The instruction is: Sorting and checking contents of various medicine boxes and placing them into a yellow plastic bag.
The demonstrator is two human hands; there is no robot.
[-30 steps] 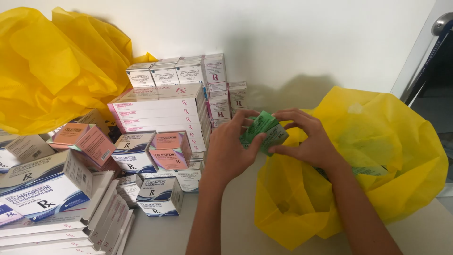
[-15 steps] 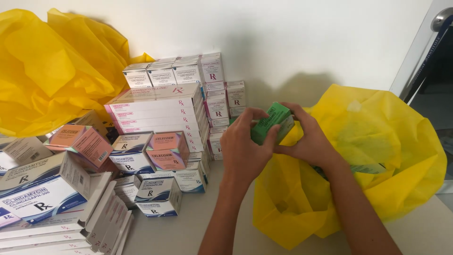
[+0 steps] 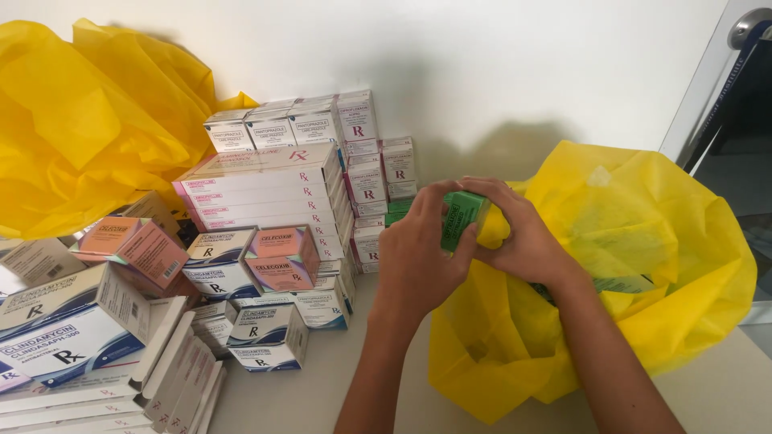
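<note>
Nearest the camera, a strip of pale bench (image 3: 338, 386) lies bare between the two forearms and the boxes on the left, the only open surface for moving. At the lower left edge, flat white cartons (image 3: 173, 378) fan out beside a large white-and-blue box (image 3: 64, 333), which runs out of view at the left.

The left hand (image 3: 418, 257) and the right hand (image 3: 523, 237) meet above the open mouth of a yellow bag (image 3: 643, 265), both clamped on one small green box (image 3: 460, 219); the fingers of each wrap its ends, and it is held up clear of the bench, just right of the stacks. The yellow bag fills the right side almost to the bench edge, where a dark doorway (image 3: 740, 137) begins.

Left of the hands sit small white-and-blue cartons (image 3: 265, 333), then a pink-topped box (image 3: 281, 257) and a tilted salmon-pink box (image 3: 141, 249). Behind them rises a stack of long white cartons with pink stripes (image 3: 265, 189), and against the white wall (image 3: 482, 72) stand columns of small white boxes with purple bands (image 3: 362, 153). A second crumpled yellow bag (image 3: 88, 128) is heaped in the far left corner.
</note>
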